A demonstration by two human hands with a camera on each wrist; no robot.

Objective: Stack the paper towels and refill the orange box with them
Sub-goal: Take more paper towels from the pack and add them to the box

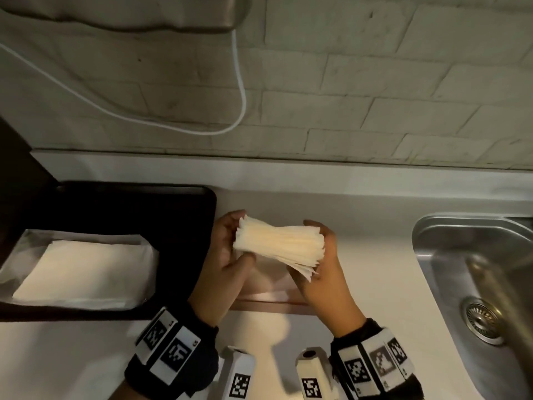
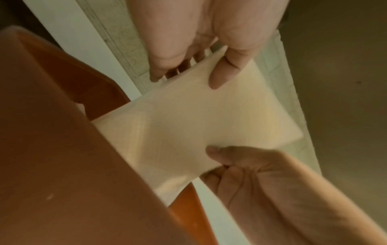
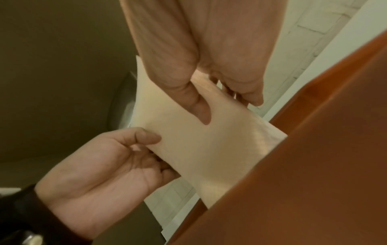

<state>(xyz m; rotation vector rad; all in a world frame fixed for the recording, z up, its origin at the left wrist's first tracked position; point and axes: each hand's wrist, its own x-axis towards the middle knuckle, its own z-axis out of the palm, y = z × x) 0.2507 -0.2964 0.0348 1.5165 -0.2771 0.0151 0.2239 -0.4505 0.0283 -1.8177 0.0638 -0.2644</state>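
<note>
Stack of paper towels held on edge above orange box, left hand clamped on its left end, right hand clamped on its right end, second towel pile in open wrapper left of box, steel sink right of box.

The right hand comes down from the top, thumb pressed on the near face of the towels and fingers curled behind the far edge. The left hand pinches the stack's lower left corner. The towels' right end is hidden behind the orange box, which fills the lower right.
</note>
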